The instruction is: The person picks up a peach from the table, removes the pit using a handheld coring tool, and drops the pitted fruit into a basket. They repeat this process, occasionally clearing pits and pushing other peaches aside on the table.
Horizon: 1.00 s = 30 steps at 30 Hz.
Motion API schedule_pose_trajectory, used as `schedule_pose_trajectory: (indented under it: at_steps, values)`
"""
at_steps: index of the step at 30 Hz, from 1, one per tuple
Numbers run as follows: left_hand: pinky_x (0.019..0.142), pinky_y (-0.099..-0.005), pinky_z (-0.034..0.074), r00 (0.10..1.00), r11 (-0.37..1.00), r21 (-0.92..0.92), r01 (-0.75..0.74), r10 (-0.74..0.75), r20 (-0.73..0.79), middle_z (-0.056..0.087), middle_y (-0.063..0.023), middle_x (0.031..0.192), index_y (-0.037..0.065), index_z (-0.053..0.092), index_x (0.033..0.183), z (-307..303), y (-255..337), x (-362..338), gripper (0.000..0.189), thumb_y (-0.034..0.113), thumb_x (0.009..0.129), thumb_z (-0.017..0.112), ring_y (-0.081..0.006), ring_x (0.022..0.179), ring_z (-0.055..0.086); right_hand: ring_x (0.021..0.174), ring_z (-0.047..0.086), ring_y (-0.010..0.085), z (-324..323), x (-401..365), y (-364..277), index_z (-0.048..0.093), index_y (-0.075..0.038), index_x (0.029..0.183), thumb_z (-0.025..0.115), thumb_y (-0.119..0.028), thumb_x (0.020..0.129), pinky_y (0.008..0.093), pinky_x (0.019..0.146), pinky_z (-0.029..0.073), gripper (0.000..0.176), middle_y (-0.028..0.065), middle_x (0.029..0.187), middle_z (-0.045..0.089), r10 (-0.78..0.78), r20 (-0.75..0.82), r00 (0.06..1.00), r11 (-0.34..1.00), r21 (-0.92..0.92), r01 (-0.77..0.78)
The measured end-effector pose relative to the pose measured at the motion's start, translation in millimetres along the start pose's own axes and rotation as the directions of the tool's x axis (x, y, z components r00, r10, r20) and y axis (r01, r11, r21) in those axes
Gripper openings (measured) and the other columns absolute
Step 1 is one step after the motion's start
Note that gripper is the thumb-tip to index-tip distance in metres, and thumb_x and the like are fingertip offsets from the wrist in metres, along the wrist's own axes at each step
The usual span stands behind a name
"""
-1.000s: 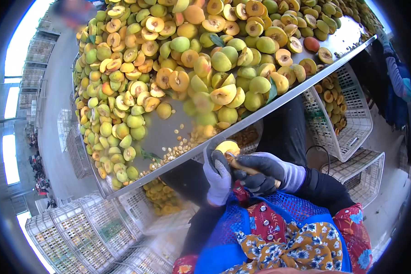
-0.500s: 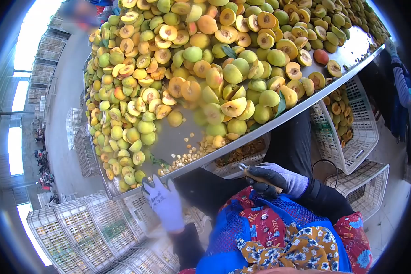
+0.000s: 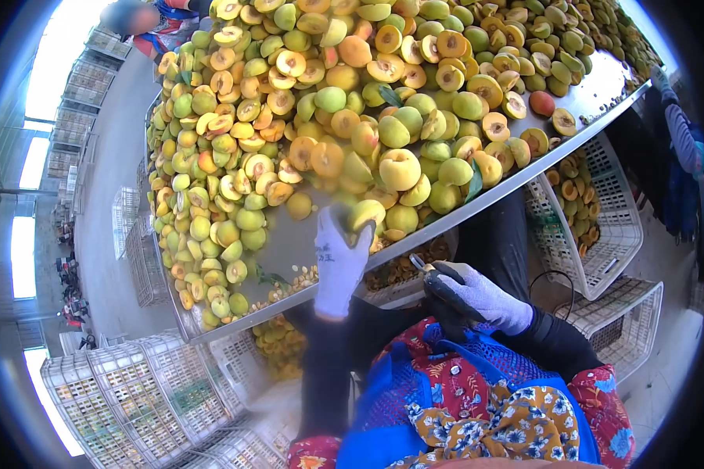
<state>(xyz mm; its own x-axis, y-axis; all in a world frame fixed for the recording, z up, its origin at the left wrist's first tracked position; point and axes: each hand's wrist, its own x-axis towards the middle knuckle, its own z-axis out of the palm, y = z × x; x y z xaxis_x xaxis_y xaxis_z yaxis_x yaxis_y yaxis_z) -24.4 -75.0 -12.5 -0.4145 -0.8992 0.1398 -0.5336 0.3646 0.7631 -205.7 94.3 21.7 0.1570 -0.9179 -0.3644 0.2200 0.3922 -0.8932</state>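
Note:
My left hand [image 3: 342, 254], in a white and grey glove, reaches over the metal table's edge [image 3: 477, 205]. Its thumb and fingers are around a yellow-green fruit [image 3: 366, 213], beside the fruit pile [image 3: 242, 156]. Whole and halved fruits make up that pile. Loose pits [image 3: 305, 277] lie near the rim, partly behind this hand. My right hand [image 3: 477, 297], in a glove with dark fingers, is closed on a small tool [image 3: 418, 262] in front of my body. The tool's metal tip shows; its handle is mostly hidden by the fingers.
White crates [image 3: 133, 391] stand at the lower left. At the right, a tilted crate [image 3: 622, 207] holds fruit halves, above another crate [image 3: 630, 324]. Below the table edge are more fruits [image 3: 280, 344]. Parts of other people [image 3: 684, 141] show at the right and upper left.
My left hand has moved up and right from the table's near edge to the pile and has taken hold of a fruit. My right hand has turned slightly, still holding the tool.

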Motion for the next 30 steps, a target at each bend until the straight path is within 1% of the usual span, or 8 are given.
schedule_pose_trajectory:
  at_steps: [4,14,17,20,22,25,27,30]
  values:
    - [0.072,-0.0281,0.053,0.885,0.602,-0.666,0.442,-0.414,0.213,0.061,-0.0103,0.103,0.001,0.056,0.117,-9.0,26.4,-36.4,0.038,0.022,0.087,0.067,-0.0177,0.093,0.062,0.068,0.060,0.0350,8.5,5.1,-0.6,0.054,0.000,0.096,0.053,-0.022,0.098,0.0427,0.056,0.045,0.022,0.0192,0.071,0.055,-0.432,-0.014,0.902,0.700,-0.636,0.326]
    - [0.085,-0.0291,0.049,0.930,0.771,-0.523,0.363,-0.336,0.150,0.065,-0.0092,0.098,-0.001,0.059,0.111,8.5,43.8,-78.0,0.034,0.029,0.105,0.043,-0.0164,0.090,0.063,0.059,0.062,0.0379,29.8,5.5,4.6,0.047,0.003,0.099,0.055,-0.028,0.097,0.0477,0.049,0.045,0.033,0.0203,0.063,0.057,-0.300,-0.026,0.954,0.648,-0.739,0.184]
    - [0.081,-0.0296,0.049,0.944,0.842,-0.435,0.319,-0.324,0.064,0.066,-0.0093,0.096,-0.001,0.060,0.110,17.1,32.6,-84.8,0.031,0.025,0.105,0.044,-0.0160,0.087,0.062,0.065,0.061,0.0349,26.0,6.8,20.2,0.049,0.005,0.102,0.053,-0.024,0.097,0.0434,0.053,0.047,0.029,0.0219,0.075,0.057,-0.441,0.236,0.866,0.384,-0.823,0.419]
    - [0.081,-0.0302,0.049,0.930,0.848,-0.434,0.303,-0.362,-0.057,0.066,-0.0093,0.096,-0.002,0.060,0.112,20.1,55.7,-84.5,0.031,0.023,0.105,0.044,-0.0167,0.087,0.062,0.074,0.059,0.0345,25.7,6.9,21.7,0.050,0.006,0.107,0.052,-0.016,0.094,0.0415,0.060,0.047,0.026,0.0226,0.087,0.054,-0.397,0.193,0.897,0.652,-0.628,0.424]
    - [0.081,-0.0309,0.049,0.939,0.889,-0.389,0.240,-0.315,-0.139,0.066,-0.0100,0.096,-0.003,0.061,0.111,26.0,59.4,-88.7,0.031,0.023,0.105,0.044,-0.0171,0.088,0.061,0.076,0.059,0.0360,22.2,8.1,8.3,0.049,0.006,0.110,0.052,-0.013,0.092,0.0428,0.062,0.046,0.027,0.0223,0.089,0.052,-0.057,0.180,0.982,0.979,-0.183,0.091]
    - [0.080,-0.0315,0.049,0.948,0.923,-0.305,0.236,-0.287,-0.134,0.065,-0.0116,0.096,-0.004,0.061,0.110,25.1,62.0,-88.6,0.031,0.022,0.105,0.044,-0.0175,0.089,0.062,0.078,0.059,0.0364,20.9,5.3,14.7,0.050,0.006,0.110,0.052,-0.011,0.090,0.0429,0.063,0.046,0.026,0.0206,0.090,0.052,-0.084,0.190,0.978,0.987,-0.116,0.107]
    - [0.080,-0.0317,0.049,0.937,0.913,-0.282,0.294,-0.334,-0.104,0.065,-0.0126,0.095,-0.004,0.061,0.109,25.1,60.7,-89.0,0.031,0.022,0.105,0.045,-0.0177,0.088,0.061,0.073,0.059,0.0350,17.9,9.9,31.8,0.052,0.007,0.110,0.053,-0.010,0.090,0.0424,0.059,0.046,0.026,0.0205,0.088,0.052,-0.445,0.208,0.871,0.701,-0.525,0.483]
    - [0.078,-0.0337,0.049,0.914,0.886,-0.289,0.363,-0.398,-0.071,0.065,-0.0156,0.094,-0.005,0.060,0.110,27.0,52.4,-89.5,0.031,0.021,0.104,0.044,-0.0212,0.086,0.062,0.070,0.059,0.0341,14.7,1.3,33.0,0.053,0.010,0.114,0.054,-0.008,0.089,0.0433,0.054,0.044,0.030,0.0223,0.087,0.051,-0.502,0.344,0.793,0.255,-0.817,0.516]
